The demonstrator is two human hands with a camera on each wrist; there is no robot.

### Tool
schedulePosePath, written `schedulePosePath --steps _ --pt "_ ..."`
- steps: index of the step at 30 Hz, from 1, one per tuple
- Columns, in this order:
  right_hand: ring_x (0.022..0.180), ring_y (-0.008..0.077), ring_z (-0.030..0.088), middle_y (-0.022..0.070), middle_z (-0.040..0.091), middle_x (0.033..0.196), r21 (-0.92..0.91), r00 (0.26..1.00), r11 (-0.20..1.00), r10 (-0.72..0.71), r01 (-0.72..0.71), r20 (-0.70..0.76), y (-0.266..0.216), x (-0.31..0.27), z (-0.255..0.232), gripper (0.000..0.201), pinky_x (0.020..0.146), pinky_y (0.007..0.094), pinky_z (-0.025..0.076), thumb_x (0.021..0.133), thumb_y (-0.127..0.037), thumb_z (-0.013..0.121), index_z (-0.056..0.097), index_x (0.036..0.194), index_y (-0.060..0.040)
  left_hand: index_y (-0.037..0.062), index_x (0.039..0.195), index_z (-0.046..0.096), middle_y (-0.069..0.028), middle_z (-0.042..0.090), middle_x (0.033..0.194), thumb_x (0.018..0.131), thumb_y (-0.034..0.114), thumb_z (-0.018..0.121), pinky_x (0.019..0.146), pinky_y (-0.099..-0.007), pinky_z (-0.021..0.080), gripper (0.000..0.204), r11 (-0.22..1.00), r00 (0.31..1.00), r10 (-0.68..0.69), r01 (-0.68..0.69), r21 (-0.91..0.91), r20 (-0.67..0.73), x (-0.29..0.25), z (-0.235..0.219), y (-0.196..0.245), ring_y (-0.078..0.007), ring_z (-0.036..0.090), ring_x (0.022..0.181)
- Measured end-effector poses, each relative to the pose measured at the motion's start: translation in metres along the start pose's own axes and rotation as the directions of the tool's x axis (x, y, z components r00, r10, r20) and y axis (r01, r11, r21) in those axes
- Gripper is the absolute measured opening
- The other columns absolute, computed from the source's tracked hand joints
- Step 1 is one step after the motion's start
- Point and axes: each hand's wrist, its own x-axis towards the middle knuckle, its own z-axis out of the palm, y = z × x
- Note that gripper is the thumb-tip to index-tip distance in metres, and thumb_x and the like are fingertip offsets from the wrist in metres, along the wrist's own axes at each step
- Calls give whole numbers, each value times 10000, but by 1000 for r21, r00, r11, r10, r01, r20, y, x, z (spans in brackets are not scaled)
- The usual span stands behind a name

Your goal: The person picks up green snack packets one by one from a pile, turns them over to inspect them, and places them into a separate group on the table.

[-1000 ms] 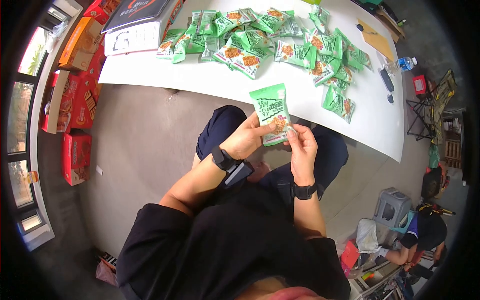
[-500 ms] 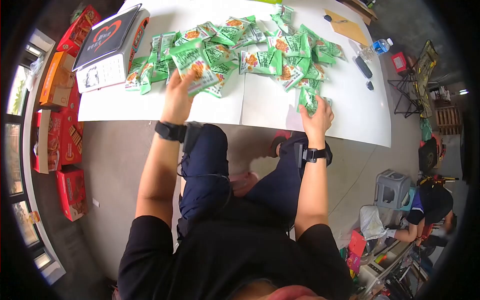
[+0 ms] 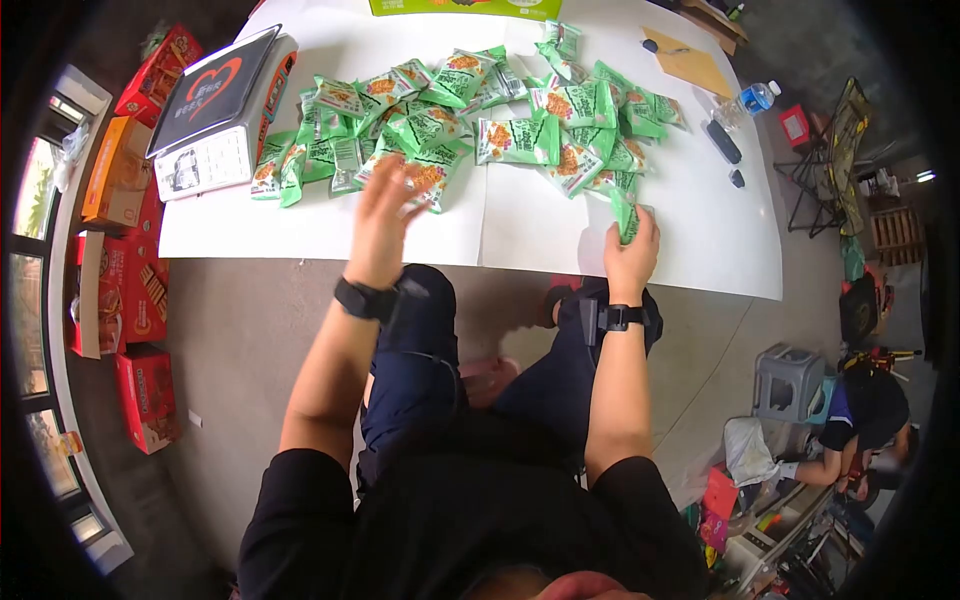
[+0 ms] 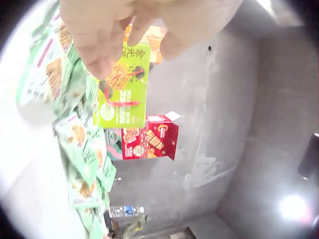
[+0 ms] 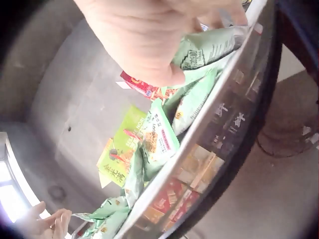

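In the head view the left hand hovers with spread fingers at the front of the left pile of green snack packets, holding nothing; the left wrist view also shows this hand with no packet in it. Near the table's front edge, the right hand grips a green packet. That packet lies between thumb and fingers of the right hand in the right wrist view. Behind it, more packets form the right pile.
A scale stands at the white table's left end. At the back is a green box. Toward the right lie a brown envelope, a plastic bottle and a dark object. Red boxes stand left on the floor.
The two hands have parted from one packet held between them. The left hand has let it go onto the left pile and drawn back; the right hand has moved right and gripped another packet.
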Motion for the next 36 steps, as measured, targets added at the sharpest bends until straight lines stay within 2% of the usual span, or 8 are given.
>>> schedulePosePath --steps 6,8,13,17,28,31,34,36 --pt "921 249 619 134 652 1005 484 976 867 195 -124 -100 -47 -12 -40 204 828 346 475 947 -139 534 600 1077 4 27 1328 472 -123 579 1246 1014 209 459 873 -331 498 363 887 869 -441 460 -36 222 -85 33 -33 -227 618 1031" --pt "845 128 569 54 637 961 816 947 505 285 -281 150 -64 -23 -59 214 766 280 457 980 -160 518 593 1048 28 24 1323 479 -123 577 1249 1023 207 442 879 -333 498 353 844 805 -487 533 -52 340 -105 39 -40 -225 618 1034" --pt "779 34 459 -42 538 864 895 917 220 191 -388 351 -113 -55 -88 281 693 211 383 1005 -277 515 589 942 -13 26 1295 490 -113 573 1247 1036 264 416 873 -327 496 359 814 763 -500 575 -78 410 -134 62 -27 -220 619 1032" --pt "821 77 560 -5 579 933 870 871 51 83 -490 485 -131 -73 -95 205 699 252 465 1012 -249 485 574 994 -65 33 1274 492 -91 604 1171 1043 281 394 798 -309 493 353 861 814 -424 498 -104 397 -145 58 -23 -207 637 958" --pt "677 44 474 2 595 848 770 853 451 -35 -451 520 -153 -66 -131 208 594 197 382 937 -196 641 655 950 12 10 1292 474 -92 613 1138 1043 285 387 774 -305 503 381 947 882 -301 320 7 363 -164 39 -20 -194 636 922" --pt "742 55 525 20 612 883 805 947 546 -60 -234 316 -159 -67 -137 175 644 195 417 931 -134 641 658 969 36 8 1317 461 -117 591 1193 1033 350 400 858 -328 503 449 941 911 -333 337 25 243 -161 42 -12 -215 614 1019" --pt "848 130 590 53 639 957 762 980 648 -151 -2 131 -170 -69 -143 137 721 247 472 855 -29 682 684 989 -1 13 1342 449 -139 564 1249 1021 459 360 940 -365 479 557 843 815 -469 528 -104 340 -151 39 -1 -242 579 1111" --pt "956 235 600 70 645 1055 538 838 694 -544 479 -44 -169 -71 -141 257 792 315 495 730 29 718 719 965 -76 23 1363 438 -130 555 1280 1010 533 291 977 -393 455 637 776 757 -424 587 -231 498 -142 37 4 -247 567 1143"
